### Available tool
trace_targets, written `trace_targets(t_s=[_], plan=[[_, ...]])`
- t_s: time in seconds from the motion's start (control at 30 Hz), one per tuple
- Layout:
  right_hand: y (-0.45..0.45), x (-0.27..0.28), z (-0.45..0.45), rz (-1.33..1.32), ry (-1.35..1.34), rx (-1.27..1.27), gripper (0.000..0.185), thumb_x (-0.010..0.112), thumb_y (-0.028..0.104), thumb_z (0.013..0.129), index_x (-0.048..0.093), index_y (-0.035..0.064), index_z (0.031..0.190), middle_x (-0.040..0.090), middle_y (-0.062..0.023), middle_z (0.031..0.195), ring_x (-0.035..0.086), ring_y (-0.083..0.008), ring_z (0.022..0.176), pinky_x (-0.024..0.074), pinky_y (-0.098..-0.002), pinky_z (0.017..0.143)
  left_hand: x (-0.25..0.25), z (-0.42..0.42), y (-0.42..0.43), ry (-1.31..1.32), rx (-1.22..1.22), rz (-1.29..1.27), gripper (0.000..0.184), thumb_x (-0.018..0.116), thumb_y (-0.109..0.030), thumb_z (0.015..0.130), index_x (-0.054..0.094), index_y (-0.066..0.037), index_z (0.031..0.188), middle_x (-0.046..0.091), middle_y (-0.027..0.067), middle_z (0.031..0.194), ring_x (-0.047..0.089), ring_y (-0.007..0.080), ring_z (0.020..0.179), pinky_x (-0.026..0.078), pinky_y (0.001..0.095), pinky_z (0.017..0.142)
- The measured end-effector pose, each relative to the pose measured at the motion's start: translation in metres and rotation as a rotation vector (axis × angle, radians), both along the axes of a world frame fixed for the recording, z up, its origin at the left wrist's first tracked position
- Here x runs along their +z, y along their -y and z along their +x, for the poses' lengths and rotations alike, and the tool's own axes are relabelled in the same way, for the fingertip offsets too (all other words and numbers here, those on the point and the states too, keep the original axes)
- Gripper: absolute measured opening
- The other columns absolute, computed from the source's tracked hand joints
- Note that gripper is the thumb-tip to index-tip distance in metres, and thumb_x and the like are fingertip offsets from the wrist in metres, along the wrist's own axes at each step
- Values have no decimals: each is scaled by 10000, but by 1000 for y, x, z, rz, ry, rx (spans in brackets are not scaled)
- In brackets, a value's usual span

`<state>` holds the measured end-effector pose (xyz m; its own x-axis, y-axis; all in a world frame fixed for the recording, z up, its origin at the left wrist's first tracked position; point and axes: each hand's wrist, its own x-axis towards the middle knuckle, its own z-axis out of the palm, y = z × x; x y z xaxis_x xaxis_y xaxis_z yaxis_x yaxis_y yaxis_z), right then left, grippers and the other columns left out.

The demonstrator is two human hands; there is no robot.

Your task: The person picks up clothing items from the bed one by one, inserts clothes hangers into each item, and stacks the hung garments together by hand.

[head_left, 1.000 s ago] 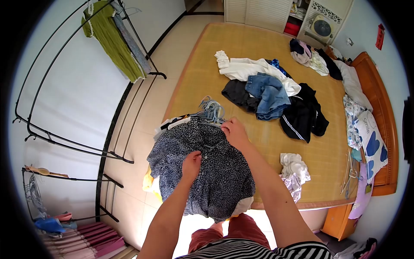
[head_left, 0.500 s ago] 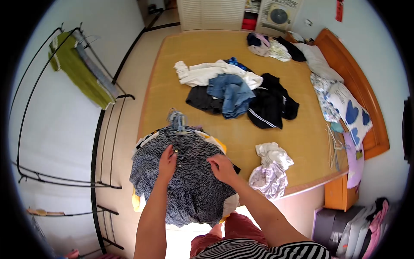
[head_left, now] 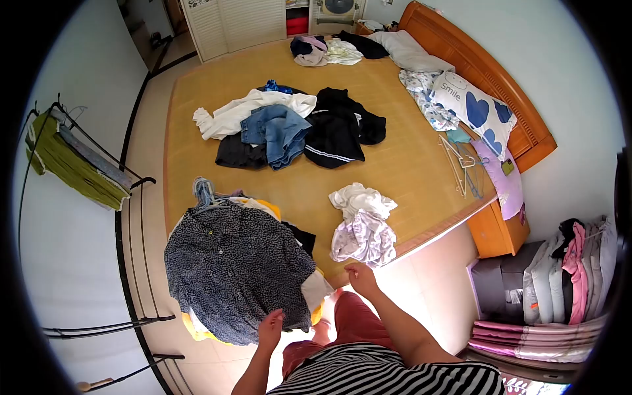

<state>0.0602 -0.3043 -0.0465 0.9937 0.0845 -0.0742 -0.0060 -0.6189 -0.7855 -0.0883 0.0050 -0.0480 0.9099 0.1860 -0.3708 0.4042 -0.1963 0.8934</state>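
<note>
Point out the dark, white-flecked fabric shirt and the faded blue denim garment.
Dark, white-flecked fabric shirt [head_left: 238, 271]: head view, middle of its front.
Faded blue denim garment [head_left: 276, 131]: head view, middle of its cloth.

From head height beside the near edge of the bed [head_left: 428, 171], the head camera faced forward and down.

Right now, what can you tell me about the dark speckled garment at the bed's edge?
The dark speckled garment is blue-black with tiny pale flecks, looks like thin cloth, and shows a pale button towards its top end. It lies spread, slightly rumpled, over other clothes, its lower part reaching past the edge of the bed. Hangers bunch at its top end. The left hand is at its lower edge; whether they touch is unclear.
</note>
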Motion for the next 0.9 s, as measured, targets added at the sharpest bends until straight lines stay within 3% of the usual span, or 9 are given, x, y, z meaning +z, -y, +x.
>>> trace_targets(t_s=[0.17, 0.33, 0.4, 0.5, 0.53, 0.63, 0.67, 0.77, 0.9], plan=[[51, -47, 44, -35, 18, -218, 290, 579, 60, 762, 616, 19, 1046, 645, -147, 943, 633, -257, 837, 506, -350, 774, 37, 24, 29, 5, -89, 135, 246, 535, -122, 905, 607, 2, 1105, 685, 132, 947, 660, 179, 849, 504, 272, 759], [93, -72, 124, -156, 44, -201, 331, 588, 47, 738, 588, 14, 1067, 585, -189, 1031, 593, -299, 918, 484, -385, 824, 26, 56, 67, 42, 11, 223, 231, 543, -115, 899, 624, -9, 1088, 688, 127, 927, 663, 173, 826, 514, 274, 714], [106, -79, 161, -70, -51, -240, 336, 625, 104, 737, 589, 34, 1064, 567, -177, 1076, 523, -338, 1054, 425, -414, 906, 32, 78, 103, -44, 70, 174, 231, 549, -115, 896, 625, -12, 1088, 688, 124, 919, 663, 170, 817, 513, 276, 715], [124, -87, 210, -150, 11, -241, 345, 623, 104, 741, 586, 9, 1071, 564, -207, 1075, 529, -343, 1041, 429, -406, 914, 17, 107, 155, -51, 50, 213, 239, 551, -139, 901, 628, -9, 1087, 685, 113, 914, 659, 174, 807, 515, 287, 715], [131, -92, 224, -148, -89, -269, 381, 666, 180, 747, 585, 10, 1079, 559, -207, 1090, 492, -350, 1101, 404, -425, 942, 25, 121, 176, -54, 16, 181, 238, 544, -148, 903, 627, -5, 1074, 680, 123, 926, 660, 194, 818, 515, 297, 719], [140, -97, 247, -252, -249, -245, 455, 712, 266, 734, 583, 5, 1083, 553, -203, 1110, 484, -352, 1123, 403, -438, 943, 62, 168, 231, -33, -212, 278, 223, 529, -154, 899, 624, 4, 1024, 655, 165, 940, 643, 286, 858, 505, 353, 752], [141, -99, 254, -336, -302, -174, 524, 737, 360, 709, 595, 16, 1078, 536, -191, 1176, 483, -354, 1138, 422, -457, 919, 68, 178, 243, 32, -294, 352, 201, 537, -144, 878, 625, -1, 989, 639, 185, 920, 612, 348, 875, 486, 399, 776], [140, -107, 260, -369, -369, 117, 528, 730, 392, 703, 607, 32, 1070, 566, -184, 1150, 521, -340, 1106, 448, -456, 884, 76, 196, 260, 122, -401, 376, 189, 570, -114, 844, 634, -12, 989, 643, 178, 945, 606, 351, 895, 479, 412, 784], [123, -98, 262, -135, -422, 107, 474, 706, 328, 750, 601, 34, 1107, 620, -173, 1067, 569, -325, 1025, 434, -453, 898, 89, 200, 257, 80, -338, 401, 193, 578, -110, 843, 638, -16, 1001, 648, 179, 945, 611, 348, 888, 480, 411, 784]])
